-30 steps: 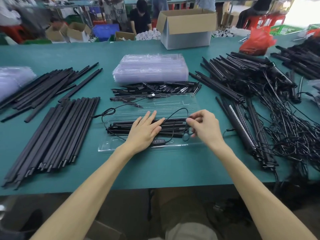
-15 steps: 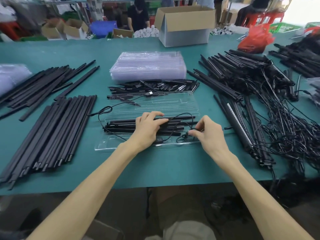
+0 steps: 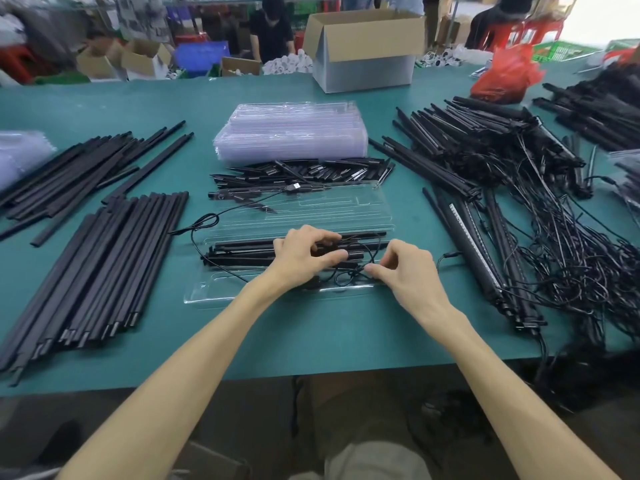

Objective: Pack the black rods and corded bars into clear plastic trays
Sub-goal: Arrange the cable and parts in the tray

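Rods (image 3: 242, 249), matte black and slim, lie bundled in a clear tray (image 3: 221, 293) at frame centre, long axes running left to right; a thin cord (image 3: 204, 221) loops over them; left hand (image 3: 301, 258) grips the rods, right hand (image 3: 408, 271) pinches the cord; green table (image 3: 311, 337), cardboard box (image 3: 367, 50) at top.

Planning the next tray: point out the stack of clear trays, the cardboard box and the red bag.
stack of clear trays (image 3: 291, 133), head view, top tray
cardboard box (image 3: 367, 73), head view, front wall
red bag (image 3: 505, 75), head view, its middle
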`<state>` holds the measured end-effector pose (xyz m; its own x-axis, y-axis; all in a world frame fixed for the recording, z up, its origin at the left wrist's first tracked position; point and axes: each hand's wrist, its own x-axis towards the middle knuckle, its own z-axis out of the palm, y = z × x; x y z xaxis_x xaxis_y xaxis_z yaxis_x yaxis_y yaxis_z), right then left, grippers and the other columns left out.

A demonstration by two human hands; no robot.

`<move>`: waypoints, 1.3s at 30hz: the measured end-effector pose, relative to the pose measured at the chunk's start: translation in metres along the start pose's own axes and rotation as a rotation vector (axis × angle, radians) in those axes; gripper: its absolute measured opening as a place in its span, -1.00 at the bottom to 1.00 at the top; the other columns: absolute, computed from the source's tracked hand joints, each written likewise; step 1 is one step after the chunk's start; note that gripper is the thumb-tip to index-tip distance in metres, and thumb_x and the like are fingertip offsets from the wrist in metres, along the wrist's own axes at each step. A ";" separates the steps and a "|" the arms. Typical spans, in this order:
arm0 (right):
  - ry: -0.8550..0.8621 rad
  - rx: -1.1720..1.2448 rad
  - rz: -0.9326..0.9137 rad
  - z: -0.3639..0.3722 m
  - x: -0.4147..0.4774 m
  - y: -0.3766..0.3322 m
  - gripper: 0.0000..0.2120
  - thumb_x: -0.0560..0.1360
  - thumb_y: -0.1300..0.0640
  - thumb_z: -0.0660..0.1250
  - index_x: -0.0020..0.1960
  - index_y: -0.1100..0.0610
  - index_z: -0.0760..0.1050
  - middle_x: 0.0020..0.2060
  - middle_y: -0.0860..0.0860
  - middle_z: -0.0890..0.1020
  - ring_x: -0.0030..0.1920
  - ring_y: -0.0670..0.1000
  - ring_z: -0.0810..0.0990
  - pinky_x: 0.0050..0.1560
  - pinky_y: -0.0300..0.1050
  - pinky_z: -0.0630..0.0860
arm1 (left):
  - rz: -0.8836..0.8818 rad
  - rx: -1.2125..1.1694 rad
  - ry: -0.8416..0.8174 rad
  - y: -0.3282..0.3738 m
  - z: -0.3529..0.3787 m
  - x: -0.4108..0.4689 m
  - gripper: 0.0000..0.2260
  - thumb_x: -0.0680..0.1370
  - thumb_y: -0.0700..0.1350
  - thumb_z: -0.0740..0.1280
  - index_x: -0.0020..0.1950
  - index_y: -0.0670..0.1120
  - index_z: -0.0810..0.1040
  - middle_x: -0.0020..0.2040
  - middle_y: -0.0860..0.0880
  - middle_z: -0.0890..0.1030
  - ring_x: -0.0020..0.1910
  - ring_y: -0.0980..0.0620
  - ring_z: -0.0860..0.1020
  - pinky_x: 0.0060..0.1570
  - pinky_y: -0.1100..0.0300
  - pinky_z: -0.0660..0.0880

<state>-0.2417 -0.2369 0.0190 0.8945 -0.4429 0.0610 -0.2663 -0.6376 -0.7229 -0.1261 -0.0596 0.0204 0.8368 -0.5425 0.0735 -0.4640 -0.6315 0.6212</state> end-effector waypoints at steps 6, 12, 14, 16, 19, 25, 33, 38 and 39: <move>-0.049 -0.137 -0.029 -0.008 0.003 0.000 -0.73 0.44 -0.03 0.53 -0.29 0.05 0.51 -0.29 -0.12 0.55 -0.07 0.00 0.47 -0.21 -0.06 0.34 | 0.010 0.098 -0.050 -0.002 0.002 0.001 -0.56 0.46 0.21 0.48 0.32 0.28 0.53 0.23 0.10 0.48 0.27 0.04 0.42 0.18 0.10 0.11; -0.092 -0.245 -0.057 -0.016 0.021 -0.007 -0.73 0.37 -0.05 0.59 -0.25 0.07 0.55 -0.21 -0.02 0.58 -0.06 0.05 0.51 -0.13 -0.02 0.49 | 0.012 0.063 -0.040 -0.003 0.005 0.000 -0.71 0.46 0.25 0.45 0.18 0.36 0.58 0.16 0.17 0.46 0.28 0.08 0.36 0.17 0.10 0.09; -0.085 -0.294 -0.068 -0.012 0.026 -0.009 -0.60 0.33 -0.02 0.62 -0.02 0.10 0.48 -0.02 0.03 0.50 0.08 0.07 0.44 0.01 0.05 0.50 | -0.006 0.051 -0.033 -0.003 0.006 0.000 -0.77 0.52 0.29 0.36 0.15 0.35 0.61 0.14 0.18 0.45 0.29 0.09 0.35 0.17 0.10 0.08; -0.110 -0.274 -0.069 -0.009 0.031 -0.008 -0.37 0.33 0.01 0.62 0.25 0.12 0.38 0.14 0.06 0.40 0.17 0.09 0.42 0.14 0.10 0.48 | -0.029 0.035 -0.030 -0.003 0.007 0.001 -0.75 0.55 0.32 0.27 0.14 0.33 0.62 0.14 0.18 0.46 0.29 0.09 0.35 0.18 0.10 0.08; -0.188 -0.277 -0.097 -0.008 0.036 -0.005 -0.19 0.37 0.02 0.60 0.50 0.06 0.28 0.23 0.04 0.34 0.27 0.06 0.39 0.25 0.10 0.46 | -0.014 0.032 -0.070 -0.004 0.005 -0.001 -0.71 0.43 0.38 0.38 0.13 0.39 0.58 0.15 0.19 0.42 0.29 0.12 0.30 0.18 0.15 0.02; -0.193 -0.249 -0.162 -0.006 0.037 0.001 -0.56 0.39 0.06 0.59 0.21 0.08 0.56 0.08 -0.03 0.44 0.09 0.01 0.47 0.18 0.07 0.50 | -0.007 0.086 -0.074 0.001 0.005 -0.003 -0.55 0.32 0.33 0.52 0.19 0.41 0.55 0.18 0.18 0.40 0.31 0.10 0.28 0.15 0.19 0.01; -0.241 -0.255 -0.084 -0.004 0.043 0.000 -0.45 0.40 0.04 0.58 0.29 0.13 0.43 0.14 0.09 0.41 0.24 0.12 0.44 0.23 -0.03 0.42 | -0.024 0.081 -0.066 0.001 0.006 -0.003 -0.55 0.32 0.30 0.54 0.17 0.38 0.54 0.20 0.16 0.42 0.30 0.09 0.29 0.17 0.13 0.06; -0.242 -0.186 -0.134 -0.005 0.039 0.001 -0.59 0.42 0.09 0.56 0.14 0.05 0.42 0.04 -0.01 0.35 0.21 0.09 0.42 0.18 -0.02 0.40 | -0.021 0.067 -0.048 -0.001 0.007 -0.004 -0.52 0.31 0.30 0.54 0.18 0.36 0.51 0.17 0.18 0.43 0.29 0.10 0.31 0.12 0.13 0.07; -0.234 -0.170 -0.155 -0.006 0.035 0.003 -0.62 0.44 0.10 0.54 0.11 0.04 0.41 0.01 -0.03 0.35 0.19 0.07 0.42 0.20 0.01 0.42 | -0.020 0.071 -0.042 -0.001 0.008 -0.004 -0.53 0.30 0.31 0.54 0.16 0.37 0.51 0.15 0.19 0.43 0.28 0.11 0.32 0.10 0.12 0.07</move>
<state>-0.2131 -0.2582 0.0233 0.9821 -0.1879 -0.0126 -0.1590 -0.7912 -0.5906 -0.1311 -0.0611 0.0135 0.8338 -0.5513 0.0282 -0.4682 -0.6793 0.5651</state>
